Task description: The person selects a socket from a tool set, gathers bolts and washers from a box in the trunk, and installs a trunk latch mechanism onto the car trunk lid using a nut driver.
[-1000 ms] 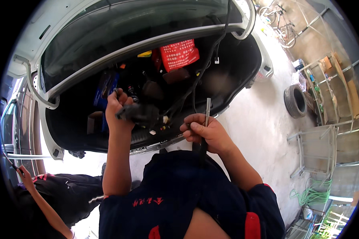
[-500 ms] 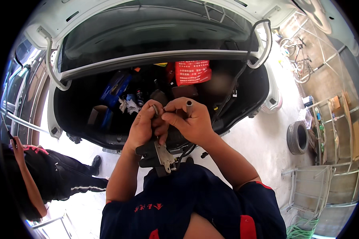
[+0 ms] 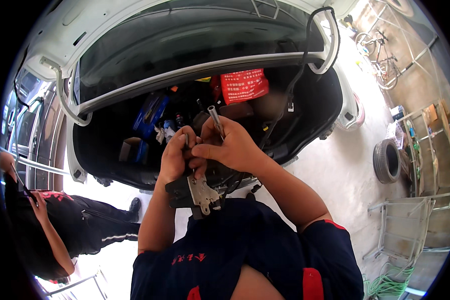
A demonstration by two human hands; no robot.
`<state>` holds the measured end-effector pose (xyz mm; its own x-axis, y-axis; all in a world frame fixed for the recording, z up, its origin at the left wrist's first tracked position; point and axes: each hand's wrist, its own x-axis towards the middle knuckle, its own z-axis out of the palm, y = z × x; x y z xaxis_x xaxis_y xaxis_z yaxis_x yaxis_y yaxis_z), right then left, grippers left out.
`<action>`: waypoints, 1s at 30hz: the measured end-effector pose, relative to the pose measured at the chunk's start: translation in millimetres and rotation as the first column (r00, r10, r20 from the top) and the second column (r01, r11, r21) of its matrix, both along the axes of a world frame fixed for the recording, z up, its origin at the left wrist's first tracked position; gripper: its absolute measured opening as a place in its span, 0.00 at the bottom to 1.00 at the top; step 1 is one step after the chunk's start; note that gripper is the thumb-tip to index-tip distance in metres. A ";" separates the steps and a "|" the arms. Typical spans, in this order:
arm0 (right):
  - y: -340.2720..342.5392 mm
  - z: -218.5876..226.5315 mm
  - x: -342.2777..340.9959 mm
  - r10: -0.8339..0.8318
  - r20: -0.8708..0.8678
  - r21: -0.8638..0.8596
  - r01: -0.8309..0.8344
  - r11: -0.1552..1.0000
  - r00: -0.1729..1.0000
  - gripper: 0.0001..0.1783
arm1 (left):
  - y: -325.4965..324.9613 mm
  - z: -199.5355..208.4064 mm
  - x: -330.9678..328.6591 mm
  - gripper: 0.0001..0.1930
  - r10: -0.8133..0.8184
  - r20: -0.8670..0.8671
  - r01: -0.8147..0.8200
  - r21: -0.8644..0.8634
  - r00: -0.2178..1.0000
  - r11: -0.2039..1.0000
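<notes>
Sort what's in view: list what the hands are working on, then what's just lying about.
In hand:
left hand gripping the black latch unit with metal plate
right hand holding a metal socket driver

Lying about:
red printed bag in the open trunk
blue item in the trunk
tyre on the floor
</notes>
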<state>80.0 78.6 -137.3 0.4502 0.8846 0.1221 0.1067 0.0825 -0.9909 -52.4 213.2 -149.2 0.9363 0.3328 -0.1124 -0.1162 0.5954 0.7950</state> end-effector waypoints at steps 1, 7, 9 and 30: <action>-2.4 3.7 -0.5 -0.014 0.074 -0.066 0.019 0.998 0.997 0.19 | 1.4 -1.8 0.8 0.14 0.024 0.011 -0.024 -0.023 1.000 0.999; -44.9 7.0 -6.3 0.050 0.207 -0.184 -0.011 0.983 0.977 0.22 | 21.4 7.0 10.2 0.16 0.099 0.163 -0.109 0.050 0.982 0.993; -47.9 10.9 -9.4 0.080 0.247 -0.163 -0.040 0.986 0.966 0.19 | 17.6 11.7 9.7 0.15 0.110 0.136 -0.120 0.066 0.985 0.991; -44.2 22.4 -13.5 0.109 0.293 -0.046 -0.099 0.994 0.950 0.29 | -2.2 6.7 3.7 0.12 0.076 0.176 -0.150 0.464 0.982 0.873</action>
